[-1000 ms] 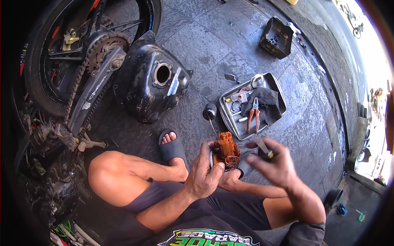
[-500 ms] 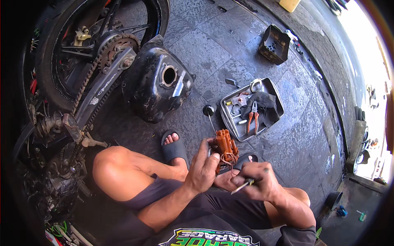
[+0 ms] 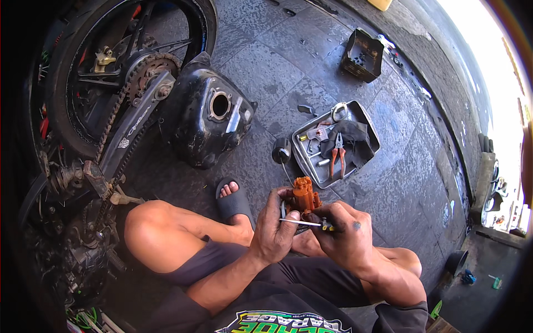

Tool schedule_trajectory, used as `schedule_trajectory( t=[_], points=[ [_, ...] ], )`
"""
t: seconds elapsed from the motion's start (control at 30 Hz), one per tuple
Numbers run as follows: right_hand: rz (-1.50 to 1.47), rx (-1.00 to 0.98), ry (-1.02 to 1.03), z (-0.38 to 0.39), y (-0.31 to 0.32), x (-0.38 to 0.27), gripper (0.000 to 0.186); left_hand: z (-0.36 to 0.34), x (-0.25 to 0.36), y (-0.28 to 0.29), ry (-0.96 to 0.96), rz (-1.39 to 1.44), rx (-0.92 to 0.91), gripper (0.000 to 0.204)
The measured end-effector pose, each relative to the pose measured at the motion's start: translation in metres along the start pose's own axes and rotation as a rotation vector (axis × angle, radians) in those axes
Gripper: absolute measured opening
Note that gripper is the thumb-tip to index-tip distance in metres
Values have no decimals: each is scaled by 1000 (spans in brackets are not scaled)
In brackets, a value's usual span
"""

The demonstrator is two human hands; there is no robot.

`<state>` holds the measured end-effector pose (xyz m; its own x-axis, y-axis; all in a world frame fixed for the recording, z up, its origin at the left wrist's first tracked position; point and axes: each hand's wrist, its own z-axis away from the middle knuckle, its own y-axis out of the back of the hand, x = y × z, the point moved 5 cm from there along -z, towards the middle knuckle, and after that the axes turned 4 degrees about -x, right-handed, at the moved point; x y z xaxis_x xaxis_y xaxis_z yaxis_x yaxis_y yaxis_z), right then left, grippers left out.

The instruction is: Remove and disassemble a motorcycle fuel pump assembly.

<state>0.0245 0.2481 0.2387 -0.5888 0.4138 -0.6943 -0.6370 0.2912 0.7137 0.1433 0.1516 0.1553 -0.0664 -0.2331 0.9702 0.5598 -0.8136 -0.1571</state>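
Observation:
My left hand (image 3: 273,233) is closed around an orange plastic fuel pump (image 3: 303,194), held upright over my lap. A thin wire arm runs from the pump up to a black float (image 3: 281,150). My right hand (image 3: 347,238) grips a small screwdriver (image 3: 300,222) with a yellow-and-black handle. Its slim shaft points left, across the front of the pump, and its tip is by my left thumb. My right fingers are also against the pump's right side; the pump's lower end is hidden behind both hands.
Ahead on the tiled floor stands a tray (image 3: 376,133) holding orange-handled pliers (image 3: 337,158), a dark cloth and small tools. A black fuel tank (image 3: 194,125) with a round hole lies left of it, beside a motorcycle wheel (image 3: 214,33) and chain. Farther back is a dark box (image 3: 362,55).
My right hand has moved up and left to the pump, and the screwdriver has swung from slanting downward to nearly level across it. My left hand keeps its hold.

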Motion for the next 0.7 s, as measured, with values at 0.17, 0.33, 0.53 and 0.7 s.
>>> schedule_trajectory(
  t=[0.17, 0.33, 0.53, 0.7],
  points=[
    [46, -179, 326, 1, -7, 2, 42, -1, 2, 2, 46, -48, 26, 37],
    [-55, -180, 401, 1, -10, 4, 46, -1, 4, 1, -17, -107, 11, 38],
    [-48, -266, 443, 0, -13, 0, 41, -1, 6, 4, -58, -117, -23, 40],
    [-88, -344, 487, -3, -6, 1, 36, 2, -9, -1, 55, 67, -65, 42]
  ],
)
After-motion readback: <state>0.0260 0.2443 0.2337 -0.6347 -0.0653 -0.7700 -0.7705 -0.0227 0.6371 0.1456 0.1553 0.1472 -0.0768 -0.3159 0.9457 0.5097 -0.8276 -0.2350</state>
